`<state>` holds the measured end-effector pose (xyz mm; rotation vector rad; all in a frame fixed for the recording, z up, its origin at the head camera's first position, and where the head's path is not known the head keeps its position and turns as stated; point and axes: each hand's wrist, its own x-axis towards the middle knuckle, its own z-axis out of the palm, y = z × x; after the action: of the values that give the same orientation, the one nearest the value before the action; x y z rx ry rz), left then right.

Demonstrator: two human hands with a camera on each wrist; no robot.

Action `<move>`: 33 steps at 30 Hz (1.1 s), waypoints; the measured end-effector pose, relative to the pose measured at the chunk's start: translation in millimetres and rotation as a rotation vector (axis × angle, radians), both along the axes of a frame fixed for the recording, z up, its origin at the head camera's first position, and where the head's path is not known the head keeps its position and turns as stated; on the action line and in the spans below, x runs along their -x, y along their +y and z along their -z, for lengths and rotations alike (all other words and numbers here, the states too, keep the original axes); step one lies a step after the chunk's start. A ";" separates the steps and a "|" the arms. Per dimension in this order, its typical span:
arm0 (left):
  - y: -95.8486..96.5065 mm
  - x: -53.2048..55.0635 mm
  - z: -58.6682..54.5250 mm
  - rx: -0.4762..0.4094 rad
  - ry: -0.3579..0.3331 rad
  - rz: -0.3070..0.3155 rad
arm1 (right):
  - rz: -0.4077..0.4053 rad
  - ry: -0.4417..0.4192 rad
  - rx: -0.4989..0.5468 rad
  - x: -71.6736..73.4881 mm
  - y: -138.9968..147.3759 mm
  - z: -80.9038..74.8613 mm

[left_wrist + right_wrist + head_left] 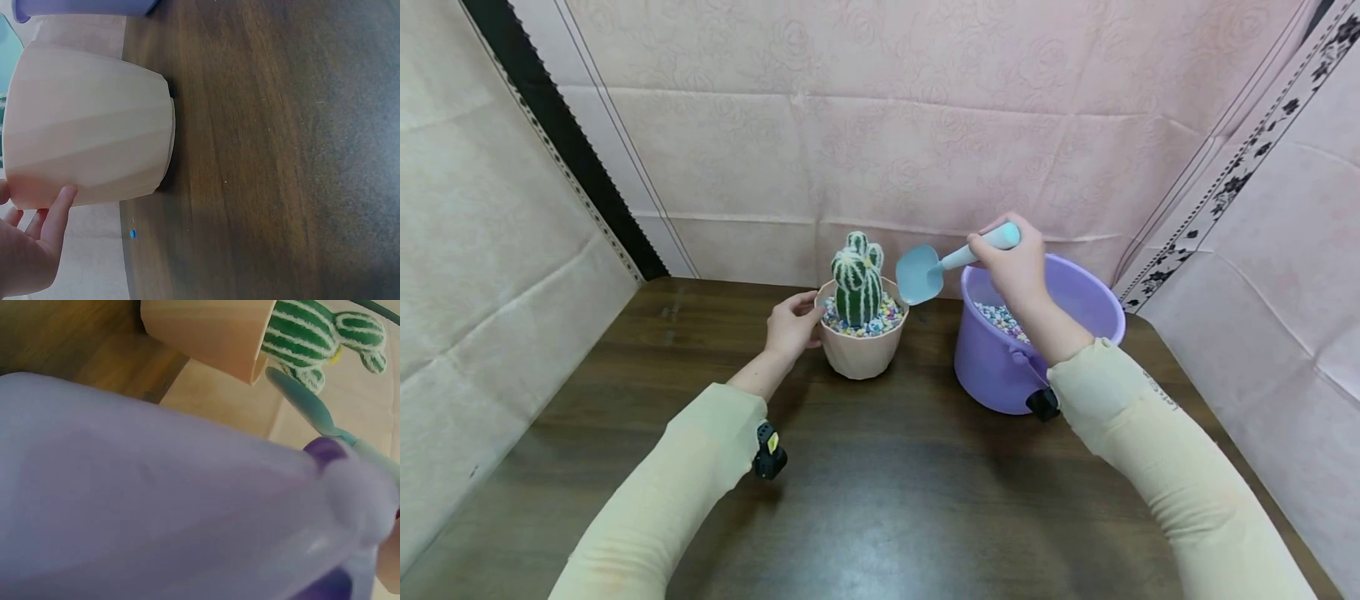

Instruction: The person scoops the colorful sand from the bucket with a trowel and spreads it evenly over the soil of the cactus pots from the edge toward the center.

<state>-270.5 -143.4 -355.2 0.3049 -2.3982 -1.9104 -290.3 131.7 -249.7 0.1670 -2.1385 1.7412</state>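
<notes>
In the head view a beige faceted flowerpot (862, 354) stands upright on the table. It bears a green cactus (859, 287) with white stripes, set among small multicoloured pebbles (880, 323). My left hand (792, 325) holds the pot's left side near the rim; its fingers (57, 215) touch the wall in the left wrist view. My right hand (1017, 254) grips the handle of a light blue toy shovel (920, 275). The shovel's blade is at the pot's right rim, tilted down; whether any pebbles lie on it cannot be seen.
Right of the pot stands a purple bucket (992, 371) with similar pebbles inside, under my right forearm. A small blue bit (132, 234) lies on the brown table (880, 483) near the pot. Patterned cloth (895, 150) hangs behind and at both sides.
</notes>
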 end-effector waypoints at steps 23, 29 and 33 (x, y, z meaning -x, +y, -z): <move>0.8 3.3 0.4 0.001 -0.011 0.016 | -0.066 0.171 -0.226 -16.9 -7.0 -1.2; -0.7 3.9 2.8 -0.015 0.000 0.009 | -0.005 0.072 -0.022 -20.4 6.6 -13.8; -3.2 2.5 3.2 -0.034 0.003 0.012 | 0.026 0.052 0.159 -21.2 23.1 -23.9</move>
<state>-273.1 -146.6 -358.4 0.2899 -2.3737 -1.9574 -269.1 154.7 -225.9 0.1396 -1.9477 1.8621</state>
